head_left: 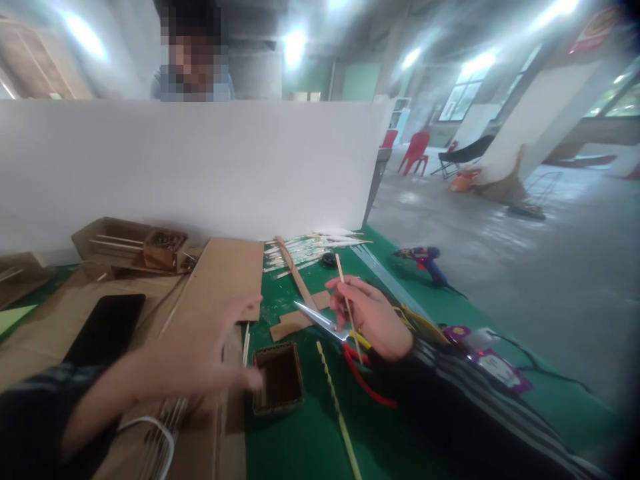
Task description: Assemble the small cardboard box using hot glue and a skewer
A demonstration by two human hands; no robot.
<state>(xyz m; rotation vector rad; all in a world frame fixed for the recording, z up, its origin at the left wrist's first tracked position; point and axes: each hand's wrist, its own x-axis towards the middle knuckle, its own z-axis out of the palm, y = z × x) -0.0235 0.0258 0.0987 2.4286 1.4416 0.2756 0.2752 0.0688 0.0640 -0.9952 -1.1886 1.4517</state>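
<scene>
Between the thumb and fingers of my right hand point(373, 313) is a thin wooden stick point(341, 269), held tilted over the green table. Scissors point(325, 321) with red and yellow handles lie just under that hand, blades spread a little. My left hand point(200, 353), smeared by motion, reaches over the cardboard with thumb and fingers apart and nothing between them. Its thumb is close to the left rim of a small open cardboard box point(278, 379); I cannot tell whether they touch. Right of the box lies a twisted pale yellow-green strip point(334, 400).
White sticks point(300, 252) lie at the back, by a white partition point(200, 160) with a person behind it. A black phone point(107, 327) rests on cardboard at left. Cardboard trays point(107, 243) stand behind it. A glue gun point(424, 260) and a purple device point(495, 363) sit at right.
</scene>
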